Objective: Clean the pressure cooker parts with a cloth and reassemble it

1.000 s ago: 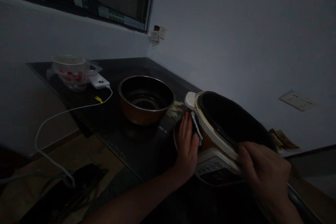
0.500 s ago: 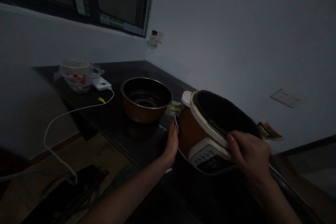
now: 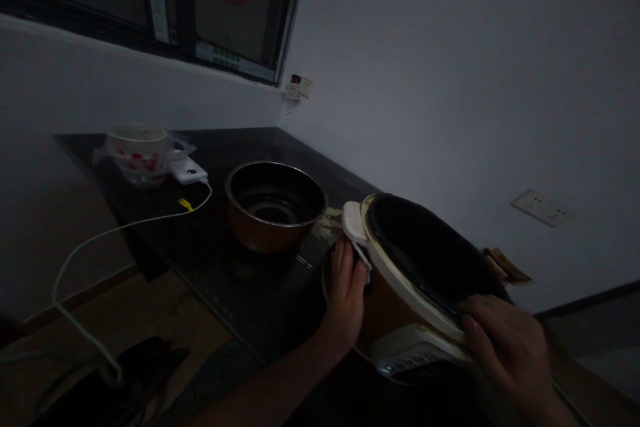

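Note:
A brown and white rice cooker (image 3: 385, 300) tilts on the dark tabletop, with its dark inside showing and its lid side hidden at the lower right. My right hand (image 3: 505, 347) grips the cooker's front rim, thumb outside and fingers over the edge. Against the cooker's left side, below the white hinge or latch block, my left hand (image 3: 347, 293) presses a dark cloth with a pale edge (image 3: 362, 259). Left of the cooker stands a brown inner pot (image 3: 270, 233) with a dark lining, upright and apart from both hands.
On the table (image 3: 215, 280) at the back left are a plastic-wrapped tub (image 3: 137, 153) and a white power bank (image 3: 187, 170). Its white cable (image 3: 120, 221) hangs over the left edge. Wall sockets (image 3: 540, 207) and a brown packet (image 3: 507, 267) lie beyond the cooker.
The cooker has tipped further toward me, its panel now facing lower. My left hand has moved right and up along its side with the cloth. My right hand still grips the rim.

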